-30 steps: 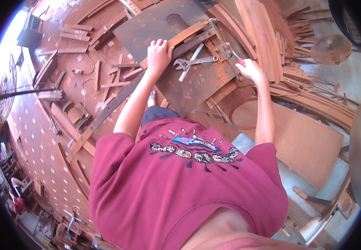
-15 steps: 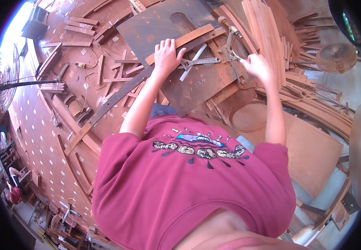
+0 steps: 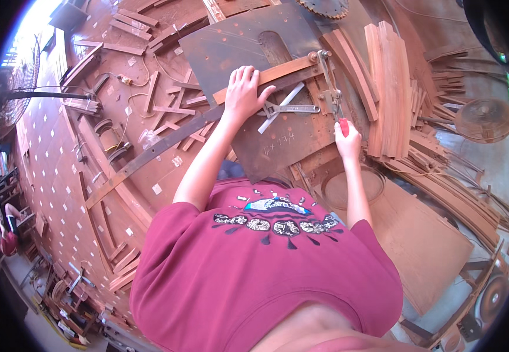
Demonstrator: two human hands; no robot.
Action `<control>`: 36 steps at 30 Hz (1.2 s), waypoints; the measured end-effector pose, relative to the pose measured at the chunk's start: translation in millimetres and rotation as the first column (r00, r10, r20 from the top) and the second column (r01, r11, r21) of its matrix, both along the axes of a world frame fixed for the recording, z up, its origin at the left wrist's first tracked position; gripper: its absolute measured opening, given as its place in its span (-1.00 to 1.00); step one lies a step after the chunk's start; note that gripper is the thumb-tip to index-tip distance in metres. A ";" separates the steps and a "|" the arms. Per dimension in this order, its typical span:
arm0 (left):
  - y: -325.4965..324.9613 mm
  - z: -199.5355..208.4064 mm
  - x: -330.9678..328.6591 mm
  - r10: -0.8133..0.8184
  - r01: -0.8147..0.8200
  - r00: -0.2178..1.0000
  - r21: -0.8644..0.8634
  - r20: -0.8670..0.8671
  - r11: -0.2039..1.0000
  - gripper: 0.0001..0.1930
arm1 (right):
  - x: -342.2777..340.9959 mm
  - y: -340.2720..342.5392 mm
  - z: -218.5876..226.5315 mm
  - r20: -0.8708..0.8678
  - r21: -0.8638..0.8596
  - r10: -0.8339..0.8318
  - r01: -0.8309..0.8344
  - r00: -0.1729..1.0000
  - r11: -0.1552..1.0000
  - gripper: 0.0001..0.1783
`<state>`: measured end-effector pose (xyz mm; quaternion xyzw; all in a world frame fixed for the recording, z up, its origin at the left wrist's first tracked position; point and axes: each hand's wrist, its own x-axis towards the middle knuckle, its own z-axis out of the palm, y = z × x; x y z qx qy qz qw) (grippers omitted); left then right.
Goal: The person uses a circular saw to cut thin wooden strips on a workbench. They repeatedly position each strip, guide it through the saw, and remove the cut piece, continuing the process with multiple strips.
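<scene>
A reddish wooden strip (image 3: 286, 70) lies across the dark metal plate (image 3: 225, 41), along a long dark bar (image 3: 175, 138). My left hand (image 3: 242, 97) rests over the strip's left end, fingers bent over it and thumb spread. My right hand (image 3: 349, 141) is closed round the red handle of a metal toggle clamp (image 3: 329, 82). The clamp's tip meets the strip's right end. Beside my left thumb, an adjustable wrench (image 3: 295, 109) lies on the plate, crossing a pale flat bar (image 3: 292, 97).
Stacked boards (image 3: 386, 88) stand to the right, with a round saw blade (image 3: 327, 7) at the far edge. Loose offcuts (image 3: 172, 110) and a cord litter the tiled floor on the left. A brown panel (image 3: 424, 234) is at the near right. Another person (image 3: 9, 240) is at the far left.
The clamp's arm has swung down onto the strip's right end. My right hand has come back towards me with the handle. My left hand stays on the strip.
</scene>
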<state>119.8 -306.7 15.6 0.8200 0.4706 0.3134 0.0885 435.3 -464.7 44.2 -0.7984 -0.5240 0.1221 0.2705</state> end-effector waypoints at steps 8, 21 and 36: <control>67.6 -0.7 -16.5 0.041 -0.041 0.999 0.018 -0.007 0.999 -0.49 | 0.3 82.1 -4.9 -0.556 -0.432 -0.221 -0.051 0.801 0.901 -0.81; 256.0 -19.7 -74.0 0.076 -0.075 0.995 0.012 -0.066 0.997 -0.41 | -55.2 280.6 -19.9 -0.561 -0.334 -0.124 -0.087 0.818 0.938 -0.81; 404.9 -15.9 -114.3 0.067 -0.068 0.987 -0.003 -0.148 0.998 -0.42 | -111.4 433.1 10.7 -0.454 -0.471 -0.230 -0.013 0.861 0.882 -0.79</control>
